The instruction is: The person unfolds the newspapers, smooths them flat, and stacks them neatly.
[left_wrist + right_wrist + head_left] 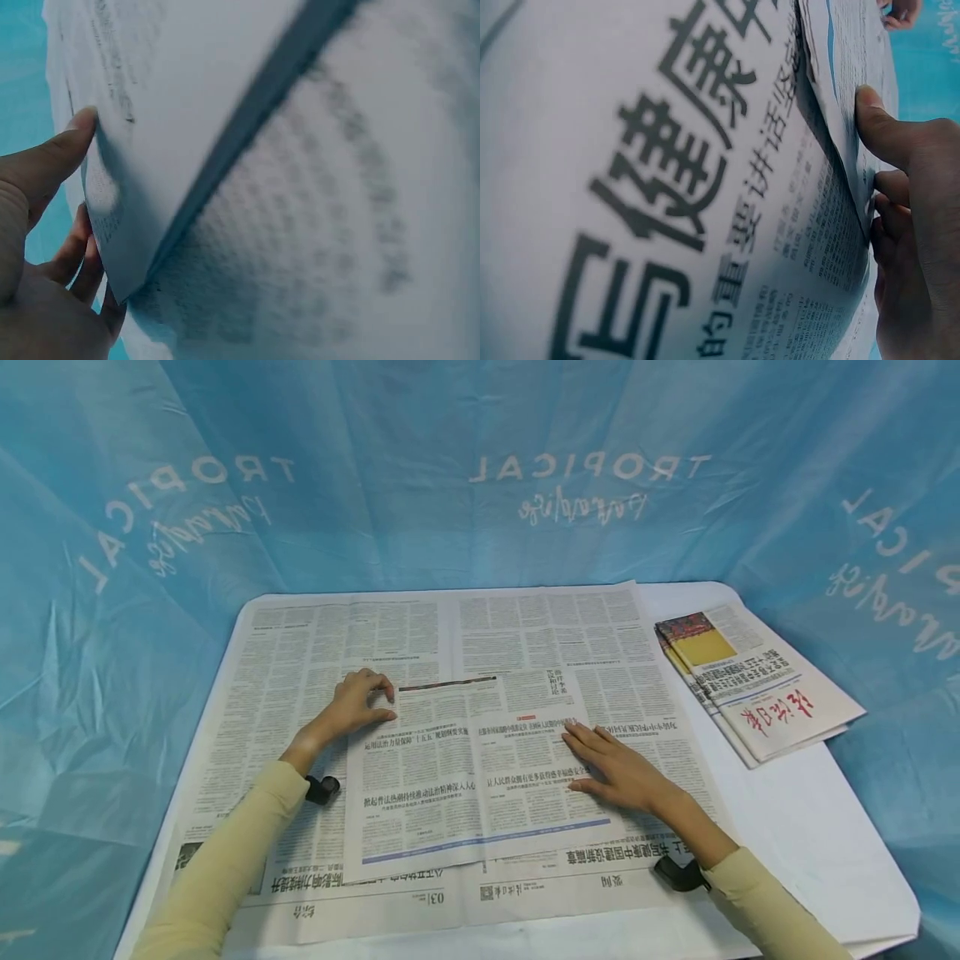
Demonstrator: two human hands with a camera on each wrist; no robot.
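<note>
A smaller newspaper sheet (420,814), its print upside down in the head view and a crease down its middle, lies over a larger spread newspaper (300,647). At its upper left edge is my left hand (352,703), thumb and fingers apart in a loose curve. The left wrist view shows that thumb (75,139) touching the paper near a raised corner, with the other fingers by the edge. My right hand (618,768) rests on the sheet's right side, fingers extended. In the right wrist view its thumb (877,120) lies on the sheet near the edge.
Folded newspapers (757,681) with red characters lie stacked at the right of the white table (810,827). A blue printed curtain (450,535) surrounds the table at the back and sides. Dark wrist cameras (678,874) sit at both wrists.
</note>
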